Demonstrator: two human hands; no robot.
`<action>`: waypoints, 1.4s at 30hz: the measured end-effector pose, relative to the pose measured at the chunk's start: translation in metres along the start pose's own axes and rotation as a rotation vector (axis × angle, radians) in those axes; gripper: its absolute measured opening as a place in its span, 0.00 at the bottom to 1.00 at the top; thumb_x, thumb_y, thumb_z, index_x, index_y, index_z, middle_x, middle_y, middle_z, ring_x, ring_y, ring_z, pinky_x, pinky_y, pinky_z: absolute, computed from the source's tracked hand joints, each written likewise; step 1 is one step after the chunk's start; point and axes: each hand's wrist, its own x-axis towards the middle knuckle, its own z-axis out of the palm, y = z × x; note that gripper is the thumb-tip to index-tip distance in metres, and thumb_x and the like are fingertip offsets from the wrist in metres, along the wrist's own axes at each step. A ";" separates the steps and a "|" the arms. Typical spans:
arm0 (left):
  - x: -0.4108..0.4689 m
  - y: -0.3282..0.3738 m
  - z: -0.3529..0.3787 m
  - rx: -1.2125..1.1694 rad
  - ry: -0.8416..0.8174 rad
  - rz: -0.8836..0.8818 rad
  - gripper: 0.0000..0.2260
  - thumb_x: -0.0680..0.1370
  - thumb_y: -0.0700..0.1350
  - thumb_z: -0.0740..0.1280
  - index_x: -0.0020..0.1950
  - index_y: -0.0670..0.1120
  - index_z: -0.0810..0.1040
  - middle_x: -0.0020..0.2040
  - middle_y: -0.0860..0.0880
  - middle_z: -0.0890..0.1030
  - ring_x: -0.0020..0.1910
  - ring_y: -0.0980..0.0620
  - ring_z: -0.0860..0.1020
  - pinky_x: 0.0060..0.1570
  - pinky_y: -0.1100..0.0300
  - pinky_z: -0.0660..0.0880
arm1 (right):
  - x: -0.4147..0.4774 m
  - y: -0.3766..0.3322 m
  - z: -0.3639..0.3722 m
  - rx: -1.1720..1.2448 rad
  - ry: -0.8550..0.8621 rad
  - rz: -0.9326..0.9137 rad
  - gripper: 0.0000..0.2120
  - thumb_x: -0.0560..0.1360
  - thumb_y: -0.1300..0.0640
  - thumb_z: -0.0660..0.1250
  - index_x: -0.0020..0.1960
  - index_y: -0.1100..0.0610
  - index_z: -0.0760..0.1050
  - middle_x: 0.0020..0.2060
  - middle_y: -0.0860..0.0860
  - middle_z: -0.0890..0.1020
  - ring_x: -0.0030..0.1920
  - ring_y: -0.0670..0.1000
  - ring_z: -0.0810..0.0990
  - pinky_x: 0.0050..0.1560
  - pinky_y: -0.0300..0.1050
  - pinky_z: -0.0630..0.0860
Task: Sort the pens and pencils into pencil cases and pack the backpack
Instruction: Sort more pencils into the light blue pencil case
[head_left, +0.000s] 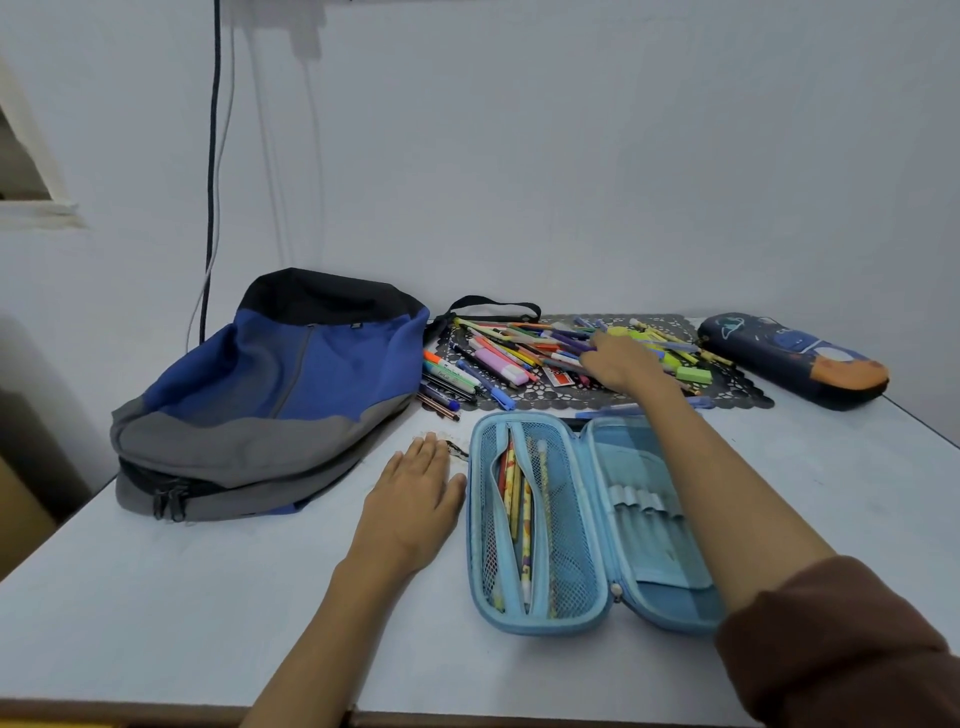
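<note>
Sorting stage: pens and pencils (509, 353) are heaped on a lacy dark mat (737, 389), where the right hand (618, 364) is laid over them; whether its grip holds one cannot be told. Left hand (415, 493) is rested flat, grip wide, just beside the opened stiff-shelled blue pencil case (623, 457), probably to steady it. Patterned pencils are lodged behind its mesh pocket. Soft fabric backpack (270, 395) is slumped on the worktop (208, 597).

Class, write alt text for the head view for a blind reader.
A right hand reaches into a pile of pens and pencils on a black mat; the left hand lies flat on the table beside an open light blue pencil case holding pencils. A blue and grey backpack lies on the left, a dark pencil case on the right.
</note>
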 end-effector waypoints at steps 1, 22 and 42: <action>0.000 0.000 0.000 0.002 -0.001 0.000 0.34 0.77 0.59 0.38 0.80 0.46 0.51 0.80 0.49 0.52 0.79 0.54 0.49 0.76 0.58 0.44 | 0.002 0.000 0.002 0.042 -0.047 -0.018 0.06 0.79 0.56 0.56 0.49 0.58 0.68 0.44 0.55 0.73 0.45 0.56 0.72 0.42 0.46 0.65; -0.001 0.001 -0.003 -0.006 -0.001 0.002 0.26 0.84 0.54 0.46 0.80 0.45 0.50 0.80 0.48 0.51 0.79 0.54 0.48 0.77 0.58 0.44 | 0.003 0.001 0.022 -0.254 0.157 -0.066 0.11 0.78 0.56 0.62 0.56 0.61 0.75 0.53 0.58 0.78 0.51 0.59 0.78 0.47 0.50 0.73; 0.001 0.000 -0.001 -0.008 0.012 0.003 0.25 0.84 0.53 0.46 0.80 0.45 0.51 0.80 0.48 0.51 0.79 0.54 0.48 0.76 0.58 0.44 | 0.004 0.010 0.025 -0.348 0.136 -0.047 0.08 0.78 0.56 0.64 0.54 0.59 0.76 0.50 0.57 0.81 0.50 0.58 0.80 0.44 0.47 0.70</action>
